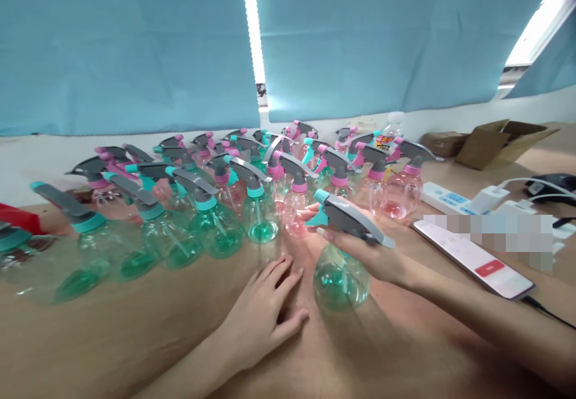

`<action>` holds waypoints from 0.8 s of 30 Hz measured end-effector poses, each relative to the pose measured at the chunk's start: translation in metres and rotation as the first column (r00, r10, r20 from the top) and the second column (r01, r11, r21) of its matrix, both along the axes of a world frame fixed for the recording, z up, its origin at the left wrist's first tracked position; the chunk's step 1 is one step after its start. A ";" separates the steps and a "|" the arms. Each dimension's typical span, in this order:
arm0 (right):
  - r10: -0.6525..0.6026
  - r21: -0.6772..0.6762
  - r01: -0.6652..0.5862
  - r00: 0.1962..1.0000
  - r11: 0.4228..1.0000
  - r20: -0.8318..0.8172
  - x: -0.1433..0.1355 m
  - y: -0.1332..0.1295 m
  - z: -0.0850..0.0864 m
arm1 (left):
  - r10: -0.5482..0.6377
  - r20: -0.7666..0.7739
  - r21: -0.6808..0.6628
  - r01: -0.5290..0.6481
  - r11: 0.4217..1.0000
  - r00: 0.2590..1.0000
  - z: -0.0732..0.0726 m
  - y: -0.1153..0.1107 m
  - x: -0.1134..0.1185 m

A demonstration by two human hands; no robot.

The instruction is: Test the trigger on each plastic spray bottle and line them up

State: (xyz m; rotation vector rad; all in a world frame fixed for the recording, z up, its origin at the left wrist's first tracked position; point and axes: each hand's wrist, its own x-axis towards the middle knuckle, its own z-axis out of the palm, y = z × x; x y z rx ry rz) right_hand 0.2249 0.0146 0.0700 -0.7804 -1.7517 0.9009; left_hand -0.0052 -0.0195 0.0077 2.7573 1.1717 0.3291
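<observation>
A green spray bottle [341, 279] with a grey and teal trigger head stands on the table in front of the others. My right hand [360, 246] is at its neck, just under the spray head, with fingers reaching past it to the left. Flat on the table lies my left hand [265, 306], fingers spread, left of that bottle and holding nothing. Behind the hands are rows of spray bottles, green ones such as the one [220, 231] nearer and pink ones such as the one [402, 189] mostly farther back.
A phone [472, 258] with a lit screen lies at the right, near a white power strip [447, 198] with plugs and cables. An open cardboard box [499, 144] stands at the back right. Something red [18, 216] is at the far left.
</observation>
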 end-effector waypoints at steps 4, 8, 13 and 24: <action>-0.007 0.001 0.007 1.000 1.000 0.017 0.001 0.001 -0.001 | 0.004 0.009 0.001 -0.004 1.000 1.000 -0.001 0.001 0.000; 0.017 -0.003 -0.017 1.000 1.000 -0.013 0.000 0.000 0.000 | -0.007 -0.007 -0.004 0.007 1.000 1.000 0.001 0.001 0.000; 0.045 -0.004 -0.045 0.998 0.999 -0.032 -0.001 0.000 0.003 | -0.002 -0.021 0.009 0.002 1.000 1.000 0.000 0.001 0.000; 0.055 0.000 -0.055 0.998 0.998 -0.038 -0.001 0.001 0.002 | 0.001 -0.024 -0.020 -0.002 1.000 1.000 0.007 0.000 0.003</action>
